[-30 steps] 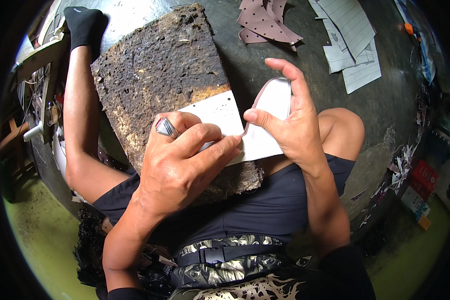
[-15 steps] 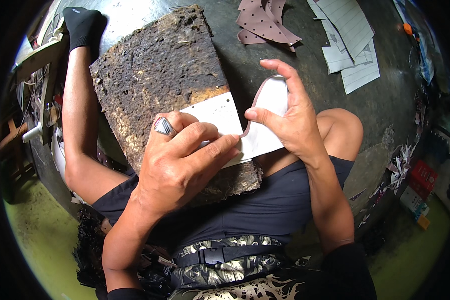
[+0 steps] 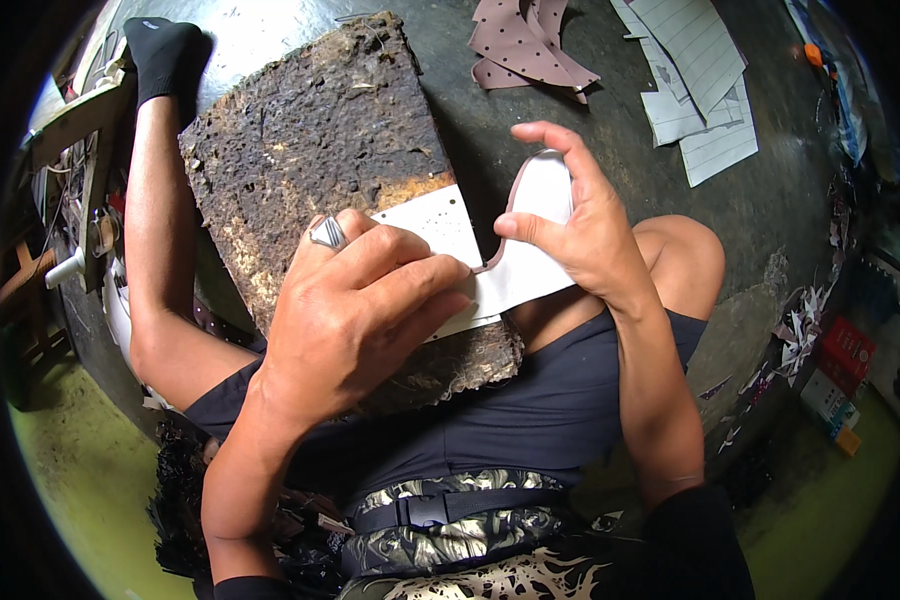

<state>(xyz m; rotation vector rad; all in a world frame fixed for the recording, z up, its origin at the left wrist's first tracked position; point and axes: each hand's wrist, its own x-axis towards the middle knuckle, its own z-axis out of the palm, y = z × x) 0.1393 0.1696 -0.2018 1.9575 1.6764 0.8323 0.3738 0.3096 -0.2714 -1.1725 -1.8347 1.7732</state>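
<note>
A curved white piece (image 3: 522,272) of thin sheet material, with a dusky-pink folded edge along its inner curve, lies across the near right of a rough, dark board (image 3: 310,120). My right hand (image 3: 595,225) grips its raised, rounded end, the thumb on the white face and the forefinger arched above the tip. At the piece's other end, my left hand (image 3: 360,300) has its fingers bent together, thumb and forefinger pinching at the pink edge. Under these fingers, a flat white card (image 3: 432,222) with small dark holes rests on the board. The left palm hides part of both.
Dusky-pink pieces with dark dots (image 3: 525,45) lie on the dark floor beyond the board. Lined white paper pieces (image 3: 705,95) are at the far right. A wooden frame (image 3: 80,130) stands left of my outstretched leg. A red box (image 3: 843,348) sits at the right.
My left fingers have curled more and drawn slightly left along the pink edge, and the thumb tip now shows. My right hand keeps its grip, nearly still.
</note>
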